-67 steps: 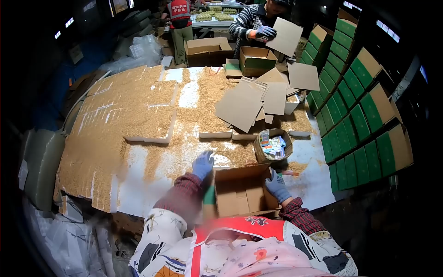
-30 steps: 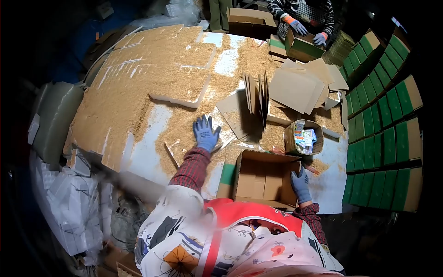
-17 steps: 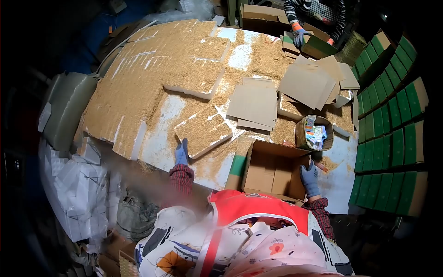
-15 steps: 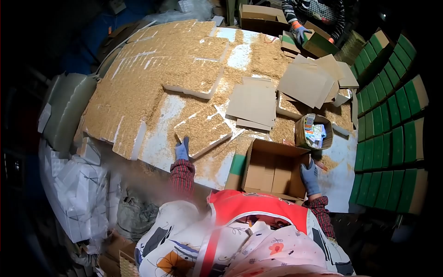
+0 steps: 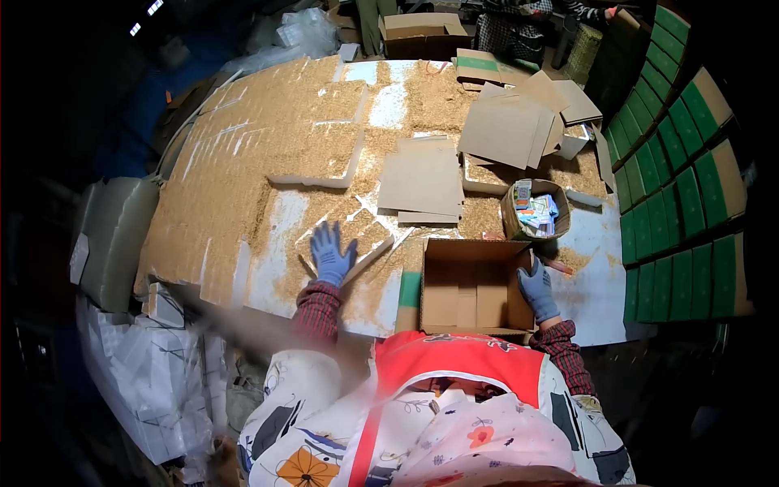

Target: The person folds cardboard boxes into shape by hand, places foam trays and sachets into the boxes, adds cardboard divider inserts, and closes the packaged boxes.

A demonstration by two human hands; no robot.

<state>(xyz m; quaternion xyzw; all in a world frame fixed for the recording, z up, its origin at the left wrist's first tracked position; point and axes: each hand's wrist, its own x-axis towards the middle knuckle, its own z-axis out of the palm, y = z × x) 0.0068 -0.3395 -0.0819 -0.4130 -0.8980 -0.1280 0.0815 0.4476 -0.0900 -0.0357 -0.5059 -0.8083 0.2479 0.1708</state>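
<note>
My left hand (image 5: 331, 256), in a blue-grey glove, lies with fingers spread over a small group of white-edged pieces (image 5: 369, 235) topped with tan, crumbly material. At the table's near edge, an open cardboard box (image 5: 456, 296) stands in front of me, its inside showing only bare cardboard. Gloved the same way, my right hand (image 5: 537, 292) grips this box by its right wall. A green-banded flap (image 5: 410, 290) sticks out on the box's left side.
A basket (image 5: 560, 229) of small printed packets stands behind the box. Flat cardboard sheets (image 5: 419, 180) lie mid-table. Larger tan-topped slabs (image 5: 243, 174) cover the left side. Stacked green boxes (image 5: 677, 280) line the right. A co-worker (image 5: 511, 32) stands at the far side.
My left hand has gone from the small group's near-left corner to over its top, fingers now spread. My right hand stays on the box. The co-worker's hand has moved right, towards the stacked boxes.
</note>
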